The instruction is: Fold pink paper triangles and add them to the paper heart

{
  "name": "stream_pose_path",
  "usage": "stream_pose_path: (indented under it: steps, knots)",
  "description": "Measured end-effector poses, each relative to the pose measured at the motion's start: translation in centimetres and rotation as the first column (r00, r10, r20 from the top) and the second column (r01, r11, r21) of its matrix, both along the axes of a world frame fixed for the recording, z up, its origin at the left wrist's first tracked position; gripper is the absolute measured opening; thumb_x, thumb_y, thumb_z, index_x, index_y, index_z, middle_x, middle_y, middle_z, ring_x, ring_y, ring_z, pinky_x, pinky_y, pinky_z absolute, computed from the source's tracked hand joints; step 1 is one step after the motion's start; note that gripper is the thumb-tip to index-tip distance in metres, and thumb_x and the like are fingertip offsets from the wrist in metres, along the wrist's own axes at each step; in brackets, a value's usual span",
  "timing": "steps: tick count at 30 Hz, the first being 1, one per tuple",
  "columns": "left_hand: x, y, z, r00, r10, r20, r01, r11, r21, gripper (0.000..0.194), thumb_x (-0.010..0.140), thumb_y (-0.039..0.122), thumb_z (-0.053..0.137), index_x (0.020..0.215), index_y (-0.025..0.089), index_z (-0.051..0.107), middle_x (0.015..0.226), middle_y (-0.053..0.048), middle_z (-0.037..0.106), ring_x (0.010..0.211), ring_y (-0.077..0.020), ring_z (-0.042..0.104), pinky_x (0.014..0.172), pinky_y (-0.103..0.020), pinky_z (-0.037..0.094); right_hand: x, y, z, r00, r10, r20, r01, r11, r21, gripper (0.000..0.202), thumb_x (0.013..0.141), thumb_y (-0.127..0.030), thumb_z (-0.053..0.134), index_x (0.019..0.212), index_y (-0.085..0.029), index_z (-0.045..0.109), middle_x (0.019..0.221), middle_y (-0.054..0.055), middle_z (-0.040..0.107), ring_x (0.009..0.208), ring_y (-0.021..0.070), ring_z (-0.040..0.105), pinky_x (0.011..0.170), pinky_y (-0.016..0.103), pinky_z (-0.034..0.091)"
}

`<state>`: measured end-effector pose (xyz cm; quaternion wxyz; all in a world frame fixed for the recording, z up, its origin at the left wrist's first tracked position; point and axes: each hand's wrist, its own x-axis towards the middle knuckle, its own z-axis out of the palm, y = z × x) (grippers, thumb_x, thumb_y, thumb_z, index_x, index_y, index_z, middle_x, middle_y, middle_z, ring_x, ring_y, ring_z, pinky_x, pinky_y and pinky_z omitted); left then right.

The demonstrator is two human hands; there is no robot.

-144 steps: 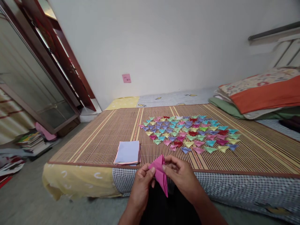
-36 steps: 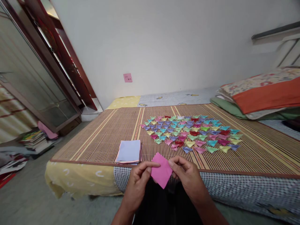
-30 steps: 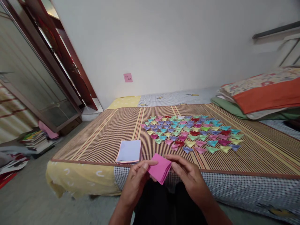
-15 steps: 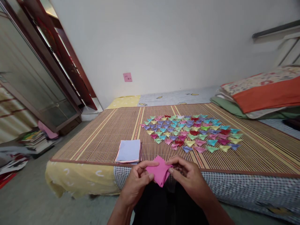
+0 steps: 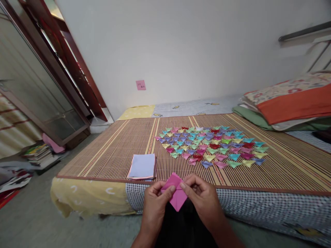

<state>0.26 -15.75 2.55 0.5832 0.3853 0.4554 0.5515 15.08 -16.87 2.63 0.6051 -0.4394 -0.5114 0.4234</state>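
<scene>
A pink sheet of origami paper (image 5: 177,203), folded into a diamond with creases crossing its middle, is held up in front of the bed's near edge. My left hand (image 5: 157,199) pinches its left corner, thumb on the face turned toward me. At the right corner my right hand (image 5: 201,194) grips the paper the same way, between thumb and curled fingers. Left of the hands a stack of square paper (image 5: 142,166) with a pale blue sheet on top lies on the woven mat. Several rows of small folded paper pieces (image 5: 213,146) in many colours spread out beyond my right hand.
The striped mat (image 5: 103,151) covers the bed. Folded bedding (image 5: 294,98) is piled at the right. A pink note (image 5: 141,85) is stuck on the white wall. Books (image 5: 40,154) are stacked on the floor at the left, near a glass-paned door (image 5: 38,75).
The pink paper now shows its creased face, lying flatter and wider. Both thumbs have moved onto its front near the middle, and my hands have come slightly closer together.
</scene>
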Motion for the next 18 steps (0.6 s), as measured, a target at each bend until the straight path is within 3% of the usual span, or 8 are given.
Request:
stream_pose_path:
  steps: [6,12,18]
  knots:
    - [0.11,-0.46,-0.54,0.999,0.034,-0.041,-0.034,0.999,0.013,0.038,0.058,0.040,0.095,0.066,0.013,0.070,0.057,0.002,0.062,0.050,-0.0082,0.048,0.050,-0.019,0.039,-0.37,-0.17,-0.41,0.999,-0.021,0.031,0.021,1.000,0.019,0.028,0.088,-0.031,0.068,0.067,-0.021,0.052,0.072,0.000,0.056,0.069,0.0169,0.054,0.063,0.028,0.044]
    - [-0.06,-0.77,-0.30,0.987,0.005,-0.158,0.005,0.998,0.063,0.034,0.066,0.042,0.090,0.068,0.012,0.073,0.061,0.000,0.064,0.055,-0.0108,0.052,0.053,-0.021,0.043,-0.01,0.09,0.25,0.995,0.070,0.067,-0.070,0.998,0.000,0.020,0.090,-0.034,0.067,0.076,-0.019,0.063,0.076,0.001,0.059,0.071,0.0179,0.057,0.065,0.028,0.045]
    - [0.43,-0.94,-0.27,0.996,0.031,-0.083,-0.027,0.999,0.043,0.035,0.064,0.042,0.091,0.072,0.012,0.074,0.065,-0.002,0.067,0.058,-0.0126,0.056,0.056,-0.022,0.047,-0.40,0.21,-0.21,0.999,0.006,0.034,-0.007,1.000,0.026,0.029,0.092,-0.034,0.066,0.069,-0.021,0.055,0.078,0.002,0.058,0.073,0.0181,0.056,0.066,0.028,0.044]
